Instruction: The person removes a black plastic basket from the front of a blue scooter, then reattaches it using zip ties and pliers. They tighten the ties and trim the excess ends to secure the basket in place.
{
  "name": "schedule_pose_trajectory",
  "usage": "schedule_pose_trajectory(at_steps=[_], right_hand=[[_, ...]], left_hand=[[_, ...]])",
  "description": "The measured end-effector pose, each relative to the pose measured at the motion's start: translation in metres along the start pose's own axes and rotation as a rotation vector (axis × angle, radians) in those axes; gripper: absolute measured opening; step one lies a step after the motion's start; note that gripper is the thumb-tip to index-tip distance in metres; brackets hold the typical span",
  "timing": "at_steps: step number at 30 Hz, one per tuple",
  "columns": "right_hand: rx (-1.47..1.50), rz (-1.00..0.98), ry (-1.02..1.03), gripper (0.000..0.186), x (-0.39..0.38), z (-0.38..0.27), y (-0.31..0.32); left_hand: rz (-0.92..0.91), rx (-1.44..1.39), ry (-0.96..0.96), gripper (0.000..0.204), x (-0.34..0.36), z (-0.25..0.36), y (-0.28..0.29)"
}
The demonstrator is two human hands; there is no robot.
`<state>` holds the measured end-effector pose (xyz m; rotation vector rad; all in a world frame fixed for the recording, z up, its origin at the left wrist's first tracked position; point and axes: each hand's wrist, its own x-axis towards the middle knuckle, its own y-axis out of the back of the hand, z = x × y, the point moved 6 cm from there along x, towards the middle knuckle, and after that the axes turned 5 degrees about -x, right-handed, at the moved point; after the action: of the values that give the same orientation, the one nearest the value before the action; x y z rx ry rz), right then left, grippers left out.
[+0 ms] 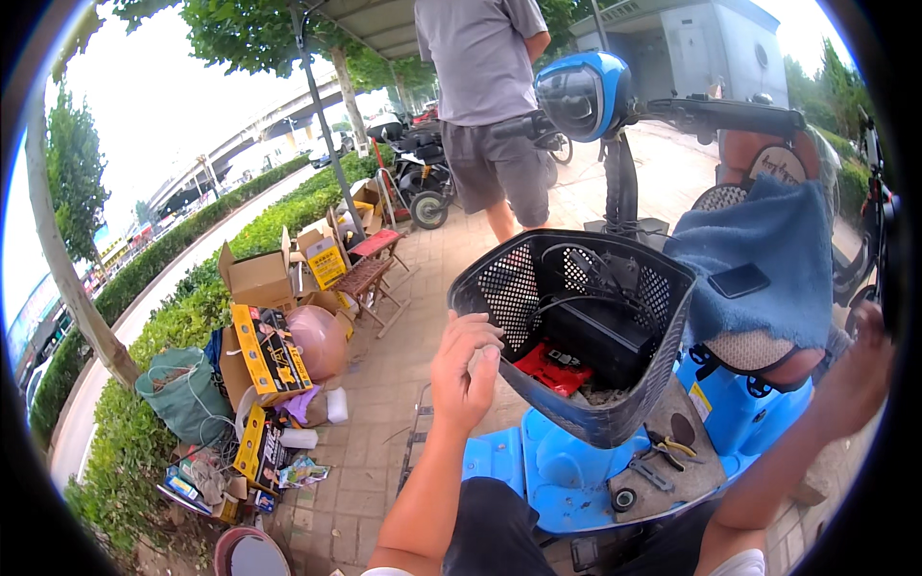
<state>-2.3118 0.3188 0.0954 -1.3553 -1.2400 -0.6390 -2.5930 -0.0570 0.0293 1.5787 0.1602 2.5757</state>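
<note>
My left hand grips the near left rim of a black mesh basket. Inside it lie a black box, dark cables and a red packet. Below, pliers, a spanner and a small ring-like part rest on the mat of a blue scooter. My right hand is raised at the far right edge, its fingers too unclear to read. Right of the basket, a dark phone rests on a blue towel over the seat.
A person stands beyond the basket. A helmet sits by the handlebar. Along the left are cardboard boxes, bags, a folding stool, a bucket and a hedge. A motorbike is parked behind.
</note>
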Motion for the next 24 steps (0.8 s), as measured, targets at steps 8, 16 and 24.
schedule_pose_trajectory(at_steps=[8, 16, 24], right_hand=[[-0.069, -0.696, -0.518, 0.024, -0.048, 0.060, -0.117], [-0.003, -0.513, -0.434, 0.026, -0.040, 0.068, -0.111], [0.052, -0.675, -0.519, 0.025, -0.103, 0.104, -0.156]], left_hand=[[0.091, -0.113, 0.073, 0.019, 0.014, -0.036, 0.005], [0.305, -0.384, 0.196, 0.022, 0.017, -0.094, -0.001], [0.273, -0.891, 0.545, 0.043, 0.010, -0.186, -0.015]])
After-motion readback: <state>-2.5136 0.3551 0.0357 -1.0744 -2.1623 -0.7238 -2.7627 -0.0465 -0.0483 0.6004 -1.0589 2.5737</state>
